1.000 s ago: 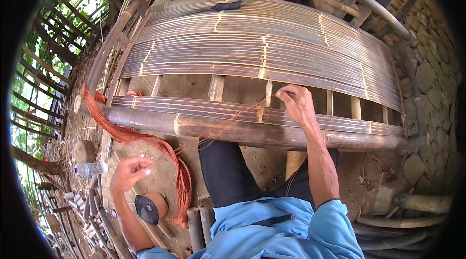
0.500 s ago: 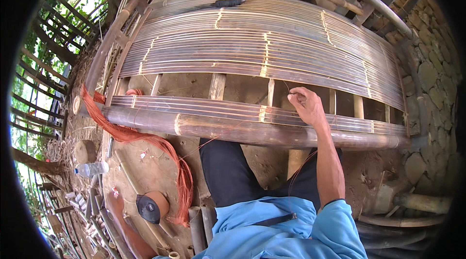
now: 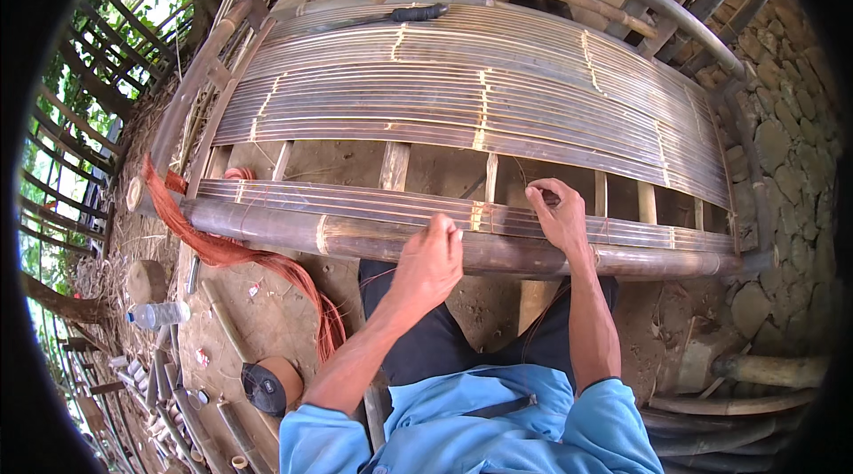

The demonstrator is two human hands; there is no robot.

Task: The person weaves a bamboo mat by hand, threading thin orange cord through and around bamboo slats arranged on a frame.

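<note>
A low bamboo bench stands before me, its top made of thin split bamboo slats (image 3: 355, 105) tied with pale lashings. Beyond a gap, a narrow band of slats (image 3: 355, 200) runs along the thick front bamboo pole (image 3: 258, 223). My right hand (image 3: 562, 216) is over this band with thumb and forefinger pinched; a thin dark strand rises from the fingertips. My left hand (image 3: 431, 261) is closed above the front pole, and what it holds, if anything, is hidden. A bundle of orange-red cord (image 3: 222, 250) drapes over the pole's left end and hangs down.
On the far slats lies a long blade with a black-wrapped handle (image 3: 419, 12). A clear plastic bottle (image 3: 162, 314), a round brown and black object (image 3: 272, 385) and cut bamboo pieces (image 3: 191, 421) are on the ground at left. A stone wall (image 3: 782, 154) borders the right.
My left arm has swung in from the lower left, bringing the left hand up to the front pole. The right hand has lowered slightly. The view has shifted a little.
</note>
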